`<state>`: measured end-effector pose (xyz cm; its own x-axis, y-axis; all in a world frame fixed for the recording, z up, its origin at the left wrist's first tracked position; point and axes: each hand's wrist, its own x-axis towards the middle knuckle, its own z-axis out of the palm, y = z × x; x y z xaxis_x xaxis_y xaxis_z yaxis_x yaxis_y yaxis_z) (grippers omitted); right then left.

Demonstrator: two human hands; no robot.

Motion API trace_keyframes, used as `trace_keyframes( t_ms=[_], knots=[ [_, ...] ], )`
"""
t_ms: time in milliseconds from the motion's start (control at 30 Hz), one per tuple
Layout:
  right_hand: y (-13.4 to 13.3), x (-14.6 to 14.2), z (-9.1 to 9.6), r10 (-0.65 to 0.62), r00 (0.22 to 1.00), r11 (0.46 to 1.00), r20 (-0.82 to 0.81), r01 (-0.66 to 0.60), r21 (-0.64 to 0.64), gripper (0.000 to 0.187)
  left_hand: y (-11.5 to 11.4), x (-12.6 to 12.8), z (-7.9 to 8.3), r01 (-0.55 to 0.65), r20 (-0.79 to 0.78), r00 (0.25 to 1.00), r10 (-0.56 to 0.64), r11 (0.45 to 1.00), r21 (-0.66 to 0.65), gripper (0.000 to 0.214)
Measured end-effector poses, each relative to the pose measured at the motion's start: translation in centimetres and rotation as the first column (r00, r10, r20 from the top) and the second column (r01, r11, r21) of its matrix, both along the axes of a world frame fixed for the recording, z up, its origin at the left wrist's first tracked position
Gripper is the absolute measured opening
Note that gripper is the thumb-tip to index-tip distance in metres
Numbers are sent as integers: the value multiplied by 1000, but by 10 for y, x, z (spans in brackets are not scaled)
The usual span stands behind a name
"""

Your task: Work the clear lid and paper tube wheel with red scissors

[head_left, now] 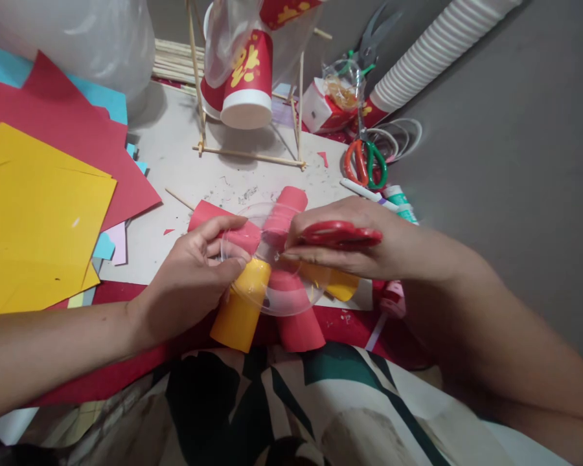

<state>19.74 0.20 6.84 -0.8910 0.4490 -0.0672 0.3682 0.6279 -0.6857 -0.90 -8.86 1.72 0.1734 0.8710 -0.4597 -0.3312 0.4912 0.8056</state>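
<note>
A clear plastic disc (291,304) has curled paper pieces around it. The yellow curl (240,314) and red curl (301,330) lie toward me; other red curls (290,202) point away and left. Another yellow curl (344,285) shows under my right hand. My left hand (189,262) grips the disc's left side, thumb by the yellow curl and fingers over the left red curl. In my right hand (393,243) is a pair of red-handled scissors (340,234), held above the disc's right side. Their blades are mostly hidden, and the fingertips are near the disc's centre.
Yellow sheets (39,226) and red card (92,149) are stacked at left. Behind the disc stands a stick frame (252,155) with red-and-white paper cups (250,77). Scissors with orange and green handles (376,165) and a stack of white cups (432,52) are at right.
</note>
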Motion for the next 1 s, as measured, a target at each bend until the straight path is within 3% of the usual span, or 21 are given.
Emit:
trace_keyframes(
  t_ms=[67, 133, 200, 233, 300, 333, 400, 433, 500, 633, 733, 800, 900, 1000],
  knots=[
    [-7, -3, 1, 75, 997, 996, -9, -75, 48, 25, -1, -1, -1, 9, -20, 1000, -9, 1000, 3, 47],
    [-20, -4, -4, 51, 997, 991, -58, -44, 125, 24, -1, -2, -2, 12, -41, 999, -11, 1000, 14, 47],
    [-34, -6, -14, -155, 976, 965, -155, 183, 190, 22, -2, -2, -3, 15, -54, 998, -14, 1000, 25, 46],
    [-40, -7, -19, -336, 921, 911, -198, 371, 180, 24, -1, -3, -3, 20, -58, 998, -18, 999, 27, 45],
    [-49, -8, -29, -584, 772, 791, -250, 611, 37, 27, -1, -2, -2, 27, -54, 998, -26, 999, 24, 45],
    [-50, -8, -32, -665, 706, 738, -244, 671, -71, 29, -1, -2, -1, 26, -50, 998, -25, 999, 18, 46],
    [-46, -6, -35, -721, 663, 692, -203, 670, -268, 34, 0, -2, 0, 21, -36, 999, -20, 1000, 9, 47],
    [-41, -5, -34, -704, 686, 703, -183, 634, -322, 35, 0, -1, 0, 17, -30, 999, -17, 1000, 8, 48],
    [-28, -1, -29, -602, 781, 783, -166, 538, -311, 35, 0, 0, 1, 15, -30, 999, -15, 1000, 6, 48],
    [-3, 1, -10, -264, 964, 962, -31, 260, -83, 28, 1, 1, -1, 12, -31, 999, -12, 1000, 1, 48],
    [7, -7, 4, -21, 997, 997, 81, 27, -70, 22, 0, -1, -2, 29, -47, 998, -29, 1000, 2, 49],
    [9, -13, 8, 58, 994, 996, 91, -51, -78, 18, -1, -2, -4, 40, -76, 996, -39, 999, 10, 48],
    [-1, -15, 3, 27, 997, 999, 72, -29, 33, 19, -3, -3, -8, 43, -101, 994, -39, 998, 38, 43],
    [-23, -12, -11, -247, 968, 945, -45, 251, 210, 23, -3, -3, -10, 43, -99, 994, -37, 997, 57, 42]
  ],
)
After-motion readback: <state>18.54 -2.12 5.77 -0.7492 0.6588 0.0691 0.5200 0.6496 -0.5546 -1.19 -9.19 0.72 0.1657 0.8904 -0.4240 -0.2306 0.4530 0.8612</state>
